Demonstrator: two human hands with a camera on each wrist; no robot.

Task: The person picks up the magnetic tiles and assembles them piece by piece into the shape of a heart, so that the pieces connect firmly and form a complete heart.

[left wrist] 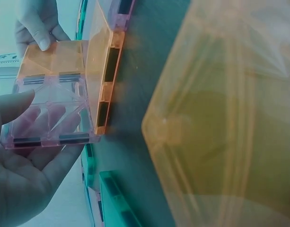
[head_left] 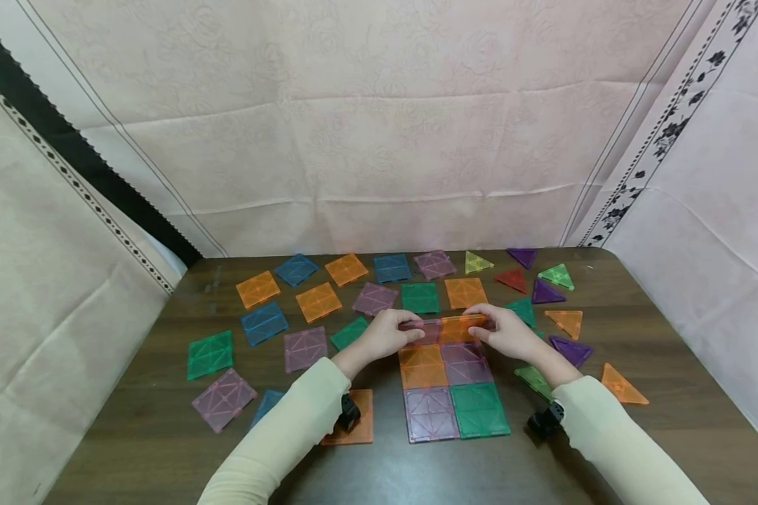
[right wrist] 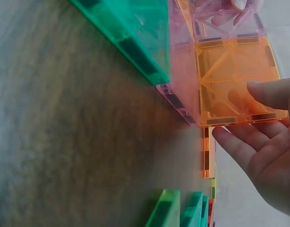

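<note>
My left hand pinches a clear purple square magnetic tile, thumb on the near face and fingers behind it. An orange square magnetic tile is held the same way by my right hand. Both tiles stand upright side by side, edges meeting, along the far edge of a flat two-by-two block. That block has an orange tile and a purple tile in its far row. A paler purple tile and a green tile form the near row.
Loose square tiles in blue, orange, purple and green, such as a green one, spread over the table to the left and behind. Several triangles, among them an orange one, lie at right. Another orange square lies beside my left wrist.
</note>
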